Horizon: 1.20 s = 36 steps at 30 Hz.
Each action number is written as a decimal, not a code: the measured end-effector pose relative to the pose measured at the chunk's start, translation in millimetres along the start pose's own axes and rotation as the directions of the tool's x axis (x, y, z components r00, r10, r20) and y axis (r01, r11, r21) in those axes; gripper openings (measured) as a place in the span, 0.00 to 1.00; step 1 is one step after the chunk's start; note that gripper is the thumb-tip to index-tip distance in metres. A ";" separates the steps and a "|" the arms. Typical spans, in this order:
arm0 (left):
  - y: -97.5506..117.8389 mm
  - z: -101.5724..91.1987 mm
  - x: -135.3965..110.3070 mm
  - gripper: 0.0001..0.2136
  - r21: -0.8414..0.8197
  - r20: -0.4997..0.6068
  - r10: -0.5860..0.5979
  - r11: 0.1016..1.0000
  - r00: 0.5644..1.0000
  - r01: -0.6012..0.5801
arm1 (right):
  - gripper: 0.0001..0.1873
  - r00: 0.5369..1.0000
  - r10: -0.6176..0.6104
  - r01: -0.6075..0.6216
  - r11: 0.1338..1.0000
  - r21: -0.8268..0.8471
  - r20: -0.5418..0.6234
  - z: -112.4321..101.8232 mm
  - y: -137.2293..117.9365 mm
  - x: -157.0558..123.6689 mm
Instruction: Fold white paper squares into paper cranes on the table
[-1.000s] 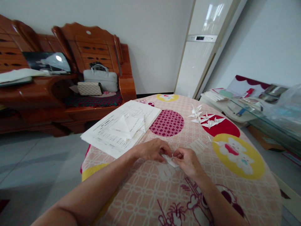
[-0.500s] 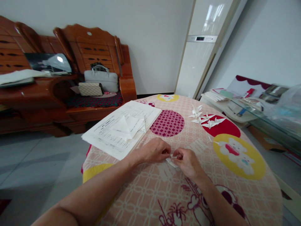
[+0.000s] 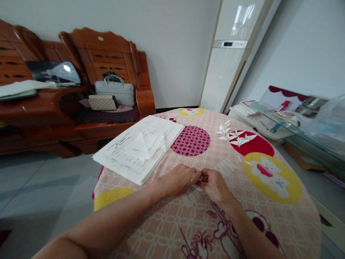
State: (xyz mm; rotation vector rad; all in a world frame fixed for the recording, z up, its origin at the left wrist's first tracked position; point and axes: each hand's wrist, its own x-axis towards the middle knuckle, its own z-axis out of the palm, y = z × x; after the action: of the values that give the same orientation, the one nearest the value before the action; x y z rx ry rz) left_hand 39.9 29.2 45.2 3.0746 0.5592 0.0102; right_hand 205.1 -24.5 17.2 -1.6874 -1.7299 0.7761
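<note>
My left hand (image 3: pixel 179 179) and my right hand (image 3: pixel 214 184) meet fingertip to fingertip over the round table (image 3: pixel 275 223) with its pink patterned cloth. Both pinch a small folded piece of white paper (image 3: pixel 197 187), of which only a thin edge shows beneath the fingers. The hands rest on the cloth near the table's middle. A stack of printed sheets (image 3: pixel 126 158) with a folded white sheet (image 3: pixel 144 145) on top lies to the left of my hands. Several finished white paper cranes (image 3: pixel 234 136) sit at the far right of the table.
A wooden bench (image 3: pixel 81 90) with a grey bag (image 3: pixel 114 91) and a quilted purse (image 3: pixel 102 102) stands behind left. A tall white air conditioner (image 3: pixel 229 68) stands in the corner. A glass side table (image 3: pixel 291 126) with papers and clutter is at the right.
My hands have drawn closer together and now cover the folded paper almost fully; earlier more of its white corner showed between them. Nothing else has moved.
</note>
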 end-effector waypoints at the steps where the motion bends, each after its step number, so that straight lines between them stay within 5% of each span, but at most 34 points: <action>1: 1.7 0.9 0.3 0.07 -0.001 0.004 -0.008 1.000 1.000 0.008 | 0.01 1.000 -0.009 0.009 1.000 0.002 0.001 0.1 0.1 0.1; 20: 33.1 6.8 9.8 0.10 0.120 -0.021 -0.242 0.963 0.970 0.243 | 0.08 0.998 -0.054 0.053 0.997 -0.049 -0.033 0.4 2.5 1.8; 29: -15.9 7.2 -6.5 0.07 -0.309 -0.023 -0.281 0.915 0.959 0.261 | 0.07 1.000 0.024 -0.025 0.998 -0.056 -0.010 2.1 0.1 -0.1; 36: -28.4 3.8 -14.2 0.13 -0.556 0.009 -0.225 0.809 0.974 0.192 | 0.06 1.000 0.016 -0.015 0.999 -0.035 0.027 1.9 -1.9 -4.2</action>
State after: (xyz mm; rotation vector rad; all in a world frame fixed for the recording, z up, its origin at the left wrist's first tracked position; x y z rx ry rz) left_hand 16.7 50.8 40.8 2.4389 0.7407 0.2186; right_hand 202.5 -28.8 17.3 -1.7223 -1.7599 0.7837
